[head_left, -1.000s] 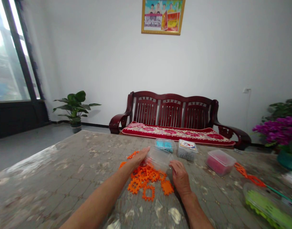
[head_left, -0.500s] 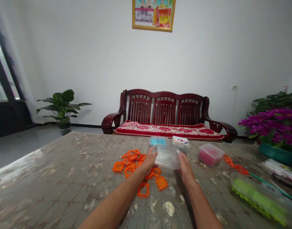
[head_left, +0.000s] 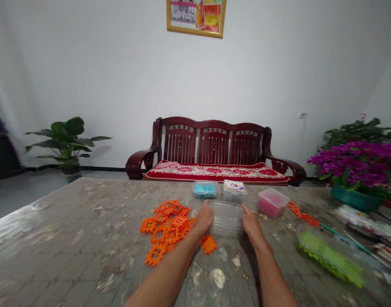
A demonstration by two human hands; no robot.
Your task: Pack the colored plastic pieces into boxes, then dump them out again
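Observation:
A clear plastic container [head_left: 227, 217] sits between my hands over the patterned table. My left hand [head_left: 204, 218] grips its left end, and my right hand [head_left: 251, 222] holds the right end with the fingers at the rim. It looks see-through and I make out nothing inside it. Several orange notched plastic pieces [head_left: 166, 228] lie heaped just left of my left hand, partly hidden by the forearm. One orange square piece [head_left: 208, 244] rests apart, close to the left wrist.
Behind the container stand a box of blue pieces [head_left: 205, 189] and a clear box with a label [head_left: 234, 192]. To the right are a pink-filled box [head_left: 272, 203], a container of green pieces [head_left: 331, 258] and purple flowers in a teal pot [head_left: 358, 198]. A wooden bench [head_left: 214, 145] stands beyond.
Both hands have lowered the container slightly and tilted it from its earlier angle. More orange pieces now show in the heap on the left. The view has turned a little to the right.

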